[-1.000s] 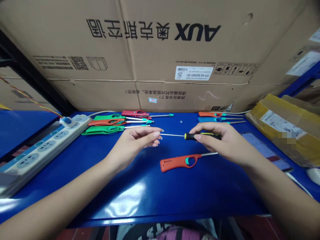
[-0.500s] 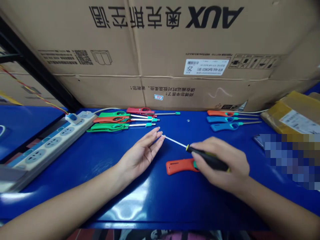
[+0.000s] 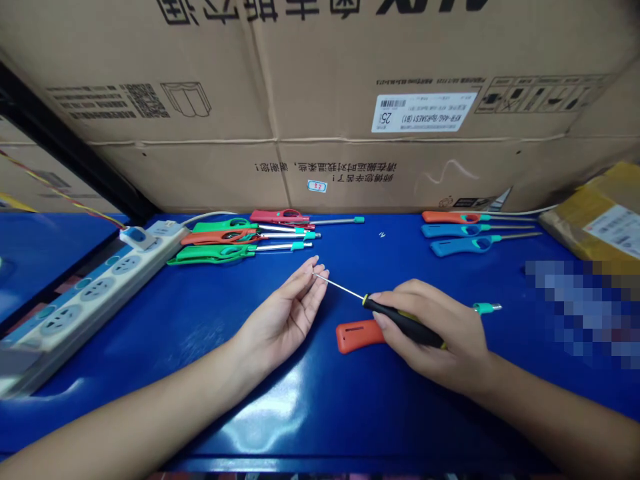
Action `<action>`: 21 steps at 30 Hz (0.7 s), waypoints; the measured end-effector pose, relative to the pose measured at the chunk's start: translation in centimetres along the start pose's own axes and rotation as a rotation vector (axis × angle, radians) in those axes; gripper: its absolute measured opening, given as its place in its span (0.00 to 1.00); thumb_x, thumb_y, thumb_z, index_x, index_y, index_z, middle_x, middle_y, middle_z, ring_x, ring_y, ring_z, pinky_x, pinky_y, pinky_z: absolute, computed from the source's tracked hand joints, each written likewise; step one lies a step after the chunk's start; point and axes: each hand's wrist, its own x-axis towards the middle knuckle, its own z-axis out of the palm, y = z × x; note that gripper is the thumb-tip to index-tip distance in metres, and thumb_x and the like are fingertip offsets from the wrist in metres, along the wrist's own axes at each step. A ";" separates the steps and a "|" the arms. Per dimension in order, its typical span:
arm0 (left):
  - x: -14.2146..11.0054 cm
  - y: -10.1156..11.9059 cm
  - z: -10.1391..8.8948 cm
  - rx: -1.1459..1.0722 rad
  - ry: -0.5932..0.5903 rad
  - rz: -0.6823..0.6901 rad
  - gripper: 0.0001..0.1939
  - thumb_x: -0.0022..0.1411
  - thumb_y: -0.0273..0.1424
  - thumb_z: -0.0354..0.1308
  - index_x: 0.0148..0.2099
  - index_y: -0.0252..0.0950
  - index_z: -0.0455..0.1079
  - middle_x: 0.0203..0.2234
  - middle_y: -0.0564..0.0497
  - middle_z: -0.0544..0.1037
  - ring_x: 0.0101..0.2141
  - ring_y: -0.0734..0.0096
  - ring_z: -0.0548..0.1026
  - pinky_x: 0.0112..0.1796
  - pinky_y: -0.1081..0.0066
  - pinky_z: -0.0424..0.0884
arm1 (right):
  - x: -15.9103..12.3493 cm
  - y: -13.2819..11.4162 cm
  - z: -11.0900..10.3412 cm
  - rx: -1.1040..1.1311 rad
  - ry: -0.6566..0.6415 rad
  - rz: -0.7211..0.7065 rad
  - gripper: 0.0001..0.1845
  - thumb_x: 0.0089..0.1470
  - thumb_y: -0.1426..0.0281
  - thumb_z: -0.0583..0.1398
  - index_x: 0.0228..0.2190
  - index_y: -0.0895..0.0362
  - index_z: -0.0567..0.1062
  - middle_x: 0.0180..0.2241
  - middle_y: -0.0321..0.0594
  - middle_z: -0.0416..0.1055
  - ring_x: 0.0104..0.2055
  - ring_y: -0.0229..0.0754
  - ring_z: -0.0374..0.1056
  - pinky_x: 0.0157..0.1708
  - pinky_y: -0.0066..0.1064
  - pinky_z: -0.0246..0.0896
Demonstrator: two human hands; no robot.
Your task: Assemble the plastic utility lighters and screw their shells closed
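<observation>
My right hand is wrapped around the black and yellow handle of a screwdriver. Its thin shaft points left, and the tip meets the fingertips of my left hand. Those fingertips pinch a tiny metal piece that looks like a small screw, mostly hidden. Beneath my right hand an orange gas lighter lies on the blue table; its middle is covered, while the teal-collared nozzle tip shows beyond my knuckles.
Several green, orange and red long-nosed lighters lie at the back left beside a white power strip. One orange and two blue lighters lie back right, near a taped parcel. Tiny light pieces rest mid-table. A large carton stands behind.
The view has tilted down slightly. My right hand has shifted a little left, bringing the screwdriver tip in to the left fingertips, and the orange lighter's nozzle tip now shows.
</observation>
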 end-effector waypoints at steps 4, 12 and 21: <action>-0.1 0.0 0.0 -0.027 0.004 0.003 0.14 0.70 0.16 0.51 0.49 0.29 0.76 0.31 0.46 0.83 0.28 0.74 0.84 0.32 0.78 0.83 | -0.1 0.2 0.2 0.003 -0.012 -0.005 0.15 0.59 0.77 0.63 0.48 0.54 0.74 0.37 0.40 0.76 0.34 0.37 0.74 0.34 0.28 0.71; 0.1 0.0 -0.1 -0.041 -0.003 0.001 0.15 0.69 0.15 0.51 0.47 0.30 0.78 0.31 0.46 0.83 0.28 0.74 0.84 0.32 0.78 0.83 | 0.0 0.2 0.3 0.007 -0.022 0.002 0.16 0.59 0.77 0.63 0.48 0.54 0.73 0.39 0.40 0.75 0.36 0.36 0.73 0.35 0.28 0.70; 0.0 -0.1 -0.1 -0.042 0.005 0.008 0.14 0.69 0.15 0.51 0.46 0.29 0.78 0.31 0.45 0.83 0.29 0.73 0.84 0.32 0.77 0.83 | 0.1 0.0 0.3 -0.001 -0.034 0.018 0.15 0.59 0.77 0.62 0.48 0.54 0.73 0.39 0.39 0.75 0.36 0.36 0.74 0.35 0.27 0.70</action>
